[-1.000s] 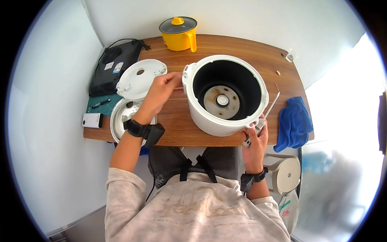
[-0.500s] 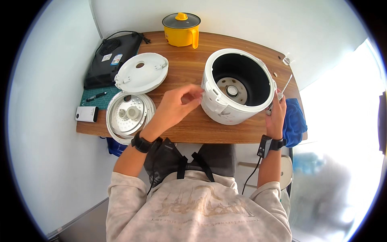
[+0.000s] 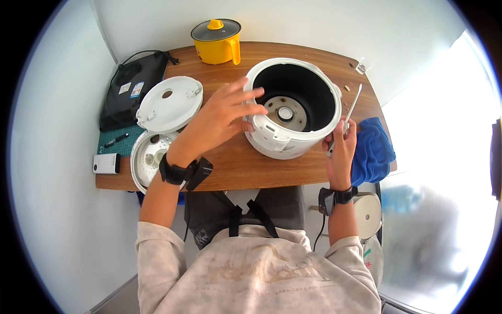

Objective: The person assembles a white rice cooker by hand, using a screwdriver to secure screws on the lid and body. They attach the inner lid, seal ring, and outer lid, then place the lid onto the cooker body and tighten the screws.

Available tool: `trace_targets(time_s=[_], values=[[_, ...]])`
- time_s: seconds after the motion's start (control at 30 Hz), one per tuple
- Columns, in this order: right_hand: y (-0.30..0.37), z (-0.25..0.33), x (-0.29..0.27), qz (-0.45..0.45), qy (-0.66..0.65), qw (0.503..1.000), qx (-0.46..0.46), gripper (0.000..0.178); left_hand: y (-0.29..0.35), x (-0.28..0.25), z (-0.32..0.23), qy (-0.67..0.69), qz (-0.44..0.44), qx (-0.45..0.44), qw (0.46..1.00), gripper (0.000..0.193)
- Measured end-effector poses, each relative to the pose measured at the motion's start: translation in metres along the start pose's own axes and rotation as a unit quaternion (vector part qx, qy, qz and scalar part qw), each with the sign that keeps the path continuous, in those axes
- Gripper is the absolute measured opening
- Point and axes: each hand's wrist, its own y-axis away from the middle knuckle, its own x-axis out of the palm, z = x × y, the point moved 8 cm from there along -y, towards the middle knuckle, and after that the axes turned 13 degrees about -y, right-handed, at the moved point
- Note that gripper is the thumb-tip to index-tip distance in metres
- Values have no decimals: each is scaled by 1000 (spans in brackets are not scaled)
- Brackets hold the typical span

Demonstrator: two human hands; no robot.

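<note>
A white rice cooker body (image 3: 272, 142) stands lidless on the table, its dark inside wall and the round heating plate (image 3: 291, 108) exposed. My left hand (image 3: 222, 112) is at its left rim, fingers spread and partly over the opening. Whether the thumb presses on the wall, I cannot tell. At the cooker's right side, my right hand (image 3: 342, 149) is closed round the handle of a screwdriver (image 3: 355, 100), whose metal shaft points up and away. Left of the cooker lie a white lid cover (image 3: 170, 107) and a round inner lid part (image 3: 140, 165), the latter partly behind my left forearm.
A yellow pot (image 3: 215, 49) with a glass lid stands at the back. A black appliance (image 3: 117, 104) with a cord, a green mat (image 3: 123, 146), a pen (image 3: 116, 140) and a white power bank (image 3: 106, 163) are at the left. A blue cloth (image 3: 374, 152) lies at the right edge.
My left hand has gone from a loose pinch beside the cooker's wall to spread fingers over its rim. The right hand still holds the screwdriver. The whole view has shifted slightly.
</note>
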Motion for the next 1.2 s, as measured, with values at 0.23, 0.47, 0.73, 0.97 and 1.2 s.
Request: trace_targets(time_s=[0.23, 0.47, 0.73, 0.97, 1.2], values=[[-81, -8, 26, 6, 71, 997, -21, 41, -18, 13, -13, -38, -11, -34, 999, 38], [-21, 15, 23, 25, -52, 998, -1, 38, -45, 21, -27, -141, 12, -2, 990, 38], [57, 2, -12, 17, 8, 1000, 9, 31, -80, 47, -10, -158, 129, -68, 977, 55], [82, -16, -6, 41, -49, 990, 123, 33, -84, 58, 3, -176, 236, -137, 946, 60], [90, -31, -5, 45, -106, 975, 190, 34, -82, 60, 3, -178, 236, -139, 945, 62]])
